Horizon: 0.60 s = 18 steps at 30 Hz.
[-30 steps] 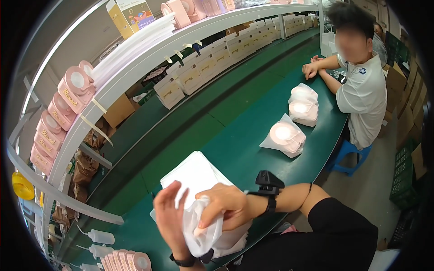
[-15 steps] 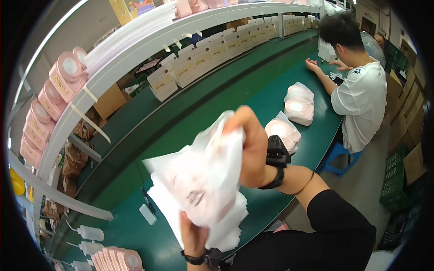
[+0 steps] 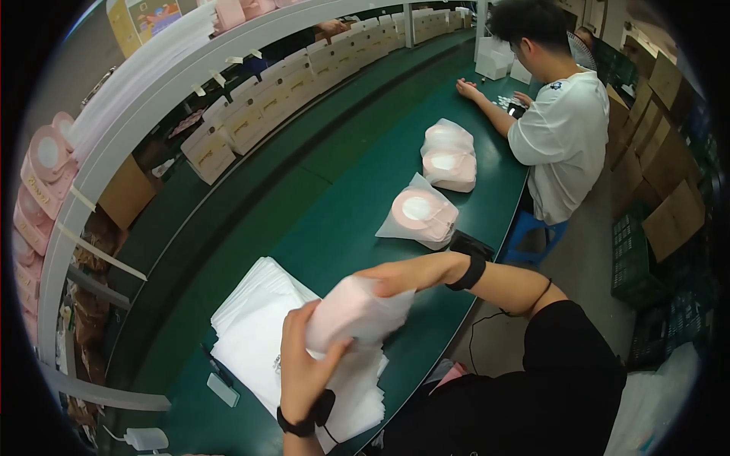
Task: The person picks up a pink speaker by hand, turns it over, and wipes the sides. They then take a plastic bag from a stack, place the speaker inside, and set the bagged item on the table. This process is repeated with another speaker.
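Note:
Between my two hands is a boxy pink item in a translucent white bag, tilted above the stack of flat white bags. My left hand grips its near left side, thumb on the lower edge and fingers up along the side. From the right, my right hand closes over the bag's top right part; some of its fingers are hidden behind the bag. Farther along the table sits a bagged pink item with a round white disc. Beyond it are more bagged pink items.
A person in a white shirt sits at the table's right side on a blue stool. White printed boxes line the far side. Pink items stand on the left shelf. A small pale block and a squeeze bottle lie near left.
The bagged item has come down and tipped over, and its loose upper part is gathered in. My right hand has lowered from above it. The view has swung to the right.

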Tool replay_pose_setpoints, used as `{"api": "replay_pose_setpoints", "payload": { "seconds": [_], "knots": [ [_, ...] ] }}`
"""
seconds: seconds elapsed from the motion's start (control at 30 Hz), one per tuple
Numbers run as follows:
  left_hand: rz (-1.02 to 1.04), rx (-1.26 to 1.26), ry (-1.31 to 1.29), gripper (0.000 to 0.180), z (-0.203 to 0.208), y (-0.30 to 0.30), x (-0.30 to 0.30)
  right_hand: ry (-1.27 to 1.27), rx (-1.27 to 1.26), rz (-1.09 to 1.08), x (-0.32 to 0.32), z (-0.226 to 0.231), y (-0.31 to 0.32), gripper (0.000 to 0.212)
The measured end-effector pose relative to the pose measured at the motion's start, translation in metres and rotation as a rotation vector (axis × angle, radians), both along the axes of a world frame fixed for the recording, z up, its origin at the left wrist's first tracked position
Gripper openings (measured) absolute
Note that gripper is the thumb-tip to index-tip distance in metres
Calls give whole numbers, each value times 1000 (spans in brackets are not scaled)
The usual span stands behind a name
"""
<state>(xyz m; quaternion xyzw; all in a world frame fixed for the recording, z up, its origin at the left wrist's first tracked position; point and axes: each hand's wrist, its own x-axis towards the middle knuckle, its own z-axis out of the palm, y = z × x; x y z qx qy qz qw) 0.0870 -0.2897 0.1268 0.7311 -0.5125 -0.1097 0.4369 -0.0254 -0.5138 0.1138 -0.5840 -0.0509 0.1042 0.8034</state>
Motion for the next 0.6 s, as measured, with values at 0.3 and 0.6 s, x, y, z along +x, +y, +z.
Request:
{"api": "replay_pose_setpoints", "payload": {
  "seconds": [0.3,0.6],
  "knots": [
    [-9,127,197,45,-29,-21,-3,363,-69,-136,-23,-39,-29,60],
    [323,280,15,35,14,94,5,426,-988,-272,-11,-40,-62,61]
  ]
}}
